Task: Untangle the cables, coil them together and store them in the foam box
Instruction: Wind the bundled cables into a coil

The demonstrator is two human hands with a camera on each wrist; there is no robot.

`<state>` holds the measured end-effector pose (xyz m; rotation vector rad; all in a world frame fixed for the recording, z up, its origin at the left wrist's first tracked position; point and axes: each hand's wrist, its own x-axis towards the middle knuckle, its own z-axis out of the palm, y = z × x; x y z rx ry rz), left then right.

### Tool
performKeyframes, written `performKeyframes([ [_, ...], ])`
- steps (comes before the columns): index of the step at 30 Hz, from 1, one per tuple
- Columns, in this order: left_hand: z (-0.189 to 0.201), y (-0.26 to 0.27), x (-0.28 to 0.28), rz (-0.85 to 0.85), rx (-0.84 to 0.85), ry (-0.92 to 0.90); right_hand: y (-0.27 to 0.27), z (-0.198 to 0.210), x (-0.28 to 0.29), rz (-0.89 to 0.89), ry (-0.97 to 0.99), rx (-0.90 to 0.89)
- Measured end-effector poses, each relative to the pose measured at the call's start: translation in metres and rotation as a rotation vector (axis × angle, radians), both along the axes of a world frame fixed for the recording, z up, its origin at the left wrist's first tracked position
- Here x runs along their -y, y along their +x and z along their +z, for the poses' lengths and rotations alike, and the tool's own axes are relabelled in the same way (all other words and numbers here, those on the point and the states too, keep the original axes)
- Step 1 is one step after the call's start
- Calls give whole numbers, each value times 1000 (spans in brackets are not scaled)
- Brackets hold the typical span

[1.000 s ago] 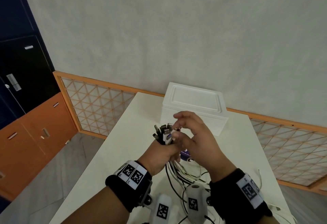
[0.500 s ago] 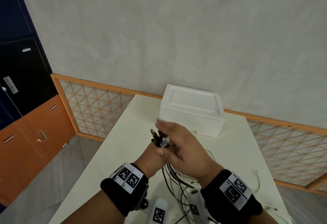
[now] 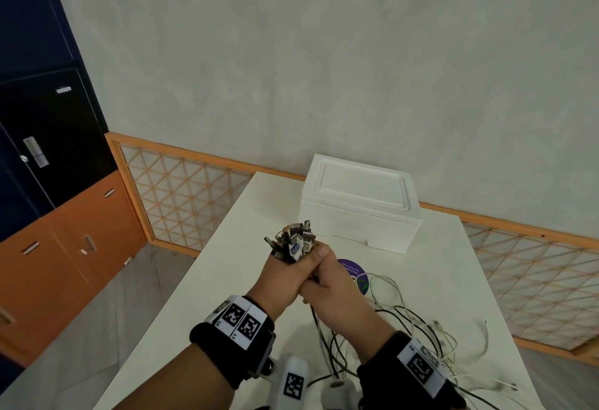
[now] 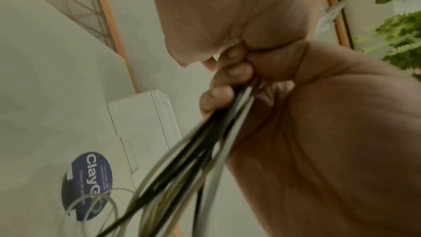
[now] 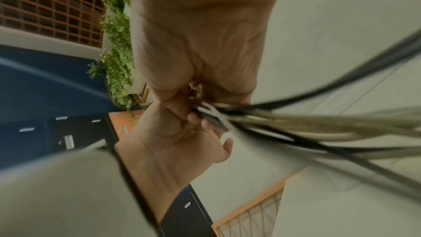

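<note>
My left hand (image 3: 285,275) grips a bundle of black and white cables just below their plugs (image 3: 293,241), which stick up out of the fist. My right hand (image 3: 338,291) presses against the left and grips the same bundle lower down. In the left wrist view my left fingers (image 4: 227,77) curl round the cables (image 4: 200,154). The right wrist view shows the cables (image 5: 296,123) fanning out blurred from both hands. Their loose lengths (image 3: 421,338) trail over the table to the right. The white foam box (image 3: 359,202) stands behind the hands, its lid on.
A white table (image 3: 201,296) carries everything; its left edge falls to the floor. A round purple sticker (image 3: 359,278) lies between the hands and the box. An orange lattice rail (image 3: 181,195) and a grey wall stand behind. Orange cabinets (image 3: 64,247) are at left.
My right hand has come down from the plug tips and now grips the bundle below the left fist. The left hand still holds the cable ends.
</note>
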<state>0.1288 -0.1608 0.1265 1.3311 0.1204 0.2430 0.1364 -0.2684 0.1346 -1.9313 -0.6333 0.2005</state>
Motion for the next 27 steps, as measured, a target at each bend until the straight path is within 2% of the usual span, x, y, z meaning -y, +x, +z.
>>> performKeyframes([
  [3,-4,-1,-4,-66,9,-87,-1,0,-4,1,-53,109],
  [6,-6,1,-14,-115,42,-43,1,2,-1,-70,-267,251],
  [8,-6,3,-18,-163,49,-78,0,2,-1,-93,-376,330],
  [10,-5,2,-22,-253,89,-176,-3,3,-3,-113,-444,388],
  [12,-1,1,-29,-324,113,-348,-2,4,-2,-156,-516,404],
  [14,8,0,-33,-314,103,-447,-1,6,0,-175,-637,440],
  [16,17,-1,-30,-200,47,-367,-1,8,0,-166,-722,472],
  [20,19,-2,-12,10,-43,-187,-2,13,-4,-157,-760,480],
  [27,18,-8,-6,67,-46,-22,-5,19,-6,-163,-702,416],
])
